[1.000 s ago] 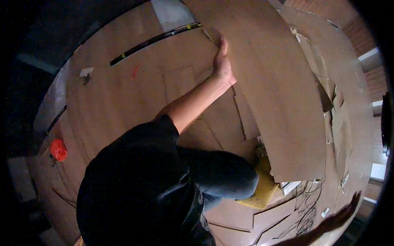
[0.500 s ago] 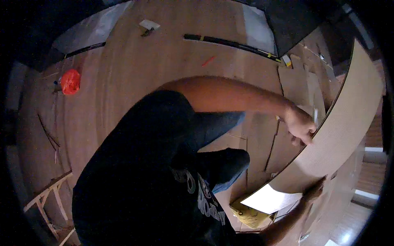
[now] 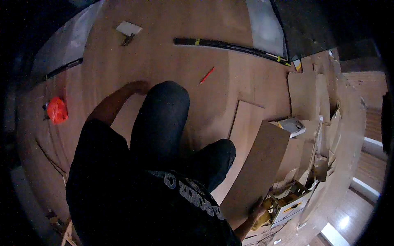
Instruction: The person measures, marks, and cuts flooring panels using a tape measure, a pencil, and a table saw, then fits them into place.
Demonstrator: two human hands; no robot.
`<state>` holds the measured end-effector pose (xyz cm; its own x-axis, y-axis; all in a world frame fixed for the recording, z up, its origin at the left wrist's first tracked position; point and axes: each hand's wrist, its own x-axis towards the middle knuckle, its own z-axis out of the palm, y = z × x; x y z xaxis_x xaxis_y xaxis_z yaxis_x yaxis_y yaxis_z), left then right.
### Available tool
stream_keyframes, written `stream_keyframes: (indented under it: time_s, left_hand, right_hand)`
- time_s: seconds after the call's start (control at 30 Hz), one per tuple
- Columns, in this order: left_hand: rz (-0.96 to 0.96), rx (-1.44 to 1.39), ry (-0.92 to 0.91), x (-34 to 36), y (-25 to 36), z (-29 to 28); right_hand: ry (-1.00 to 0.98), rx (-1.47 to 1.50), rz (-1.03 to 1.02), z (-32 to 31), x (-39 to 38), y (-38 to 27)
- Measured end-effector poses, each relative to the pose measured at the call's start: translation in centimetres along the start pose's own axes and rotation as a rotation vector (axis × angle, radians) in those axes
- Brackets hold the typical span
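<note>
Flat brown cardboard panel (image 3: 256,172), lower right: looks light, stiff, best taken by edges. Right hand (image 3: 257,210) clamped on its bottom edge; left hand (image 3: 137,87) blurred, grip unclear.

Left hand (image 3: 138,87) blurred; right hand (image 3: 257,210) half-hidden behind board (image 3: 256,172).

Cardboard stacks (image 3: 316,123) crowding right hand (image 3: 257,211)

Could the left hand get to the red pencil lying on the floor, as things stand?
Probably yes. The left hand rests on bare floor, and nothing lies between it and the red pencil, though the raised knee sits beside that path. It holds nothing.
</note>
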<state>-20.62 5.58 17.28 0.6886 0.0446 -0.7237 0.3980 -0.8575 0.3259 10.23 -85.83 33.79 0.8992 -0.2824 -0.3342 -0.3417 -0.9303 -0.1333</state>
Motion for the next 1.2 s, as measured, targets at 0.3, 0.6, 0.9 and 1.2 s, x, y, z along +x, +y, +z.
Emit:
stream_keyframes:
  time_s: [0.3,0.6,0.9,1.2]
  left_hand:
    - [0.134,-0.281,-0.115,8.4,10.5,-5.1]
    - [0.147,-0.291,0.292,18.2,6.9,-30.1]
    - [-0.032,-0.009,0.691,55.8,1.2,-55.0]
    - [-0.342,0.012,1.189,66.6,4.6,-56.6]
  right_hand:
    - [0.179,-0.025,-0.273,-5.6,2.3,-10.7]
    - [0.116,0.034,-0.349,-9.1,10.2,-41.0]
    - [0.075,0.074,-0.681,2.3,29.3,-65.3]
    - [0.055,-0.090,-0.910,13.1,46.3,-93.0]
